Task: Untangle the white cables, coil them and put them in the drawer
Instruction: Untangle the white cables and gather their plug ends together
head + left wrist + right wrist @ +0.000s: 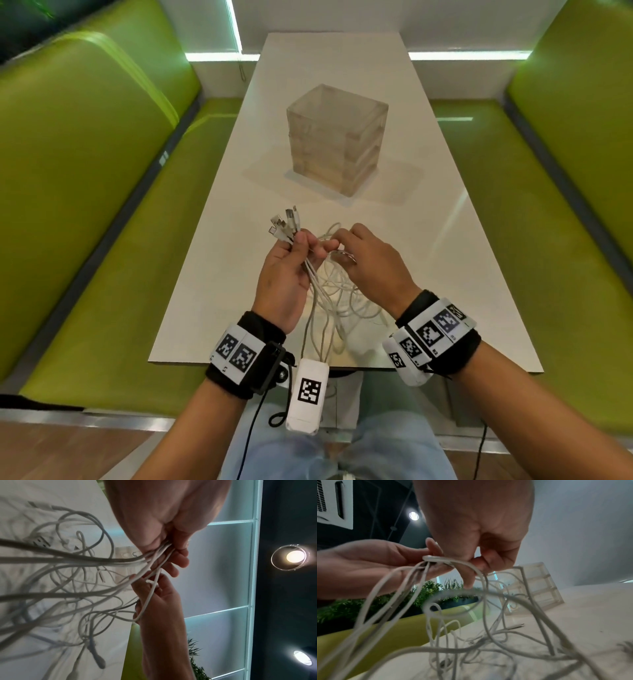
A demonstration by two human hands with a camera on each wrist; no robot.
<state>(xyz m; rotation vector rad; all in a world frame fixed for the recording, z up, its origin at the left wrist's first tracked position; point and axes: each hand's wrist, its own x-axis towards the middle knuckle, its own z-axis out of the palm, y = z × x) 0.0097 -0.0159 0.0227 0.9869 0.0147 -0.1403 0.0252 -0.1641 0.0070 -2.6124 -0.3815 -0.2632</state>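
Your left hand (pixel 286 270) is gripping the white cables (pixel 329 294) near their plugs, before the drawer unit (pixel 337 137). Only the right wrist view is showing your right hand (pixel 476 534) pinching one cable loop above the counter (pixel 428 274).

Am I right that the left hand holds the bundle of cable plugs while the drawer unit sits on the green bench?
Not quite: the drawer unit stands on the white table, as the head view shows. The left hand does hold the bundle of cable plugs.

Cables (pixel 51 596) blur near lens; drawer unit (pixel 539 588) fronts unclear
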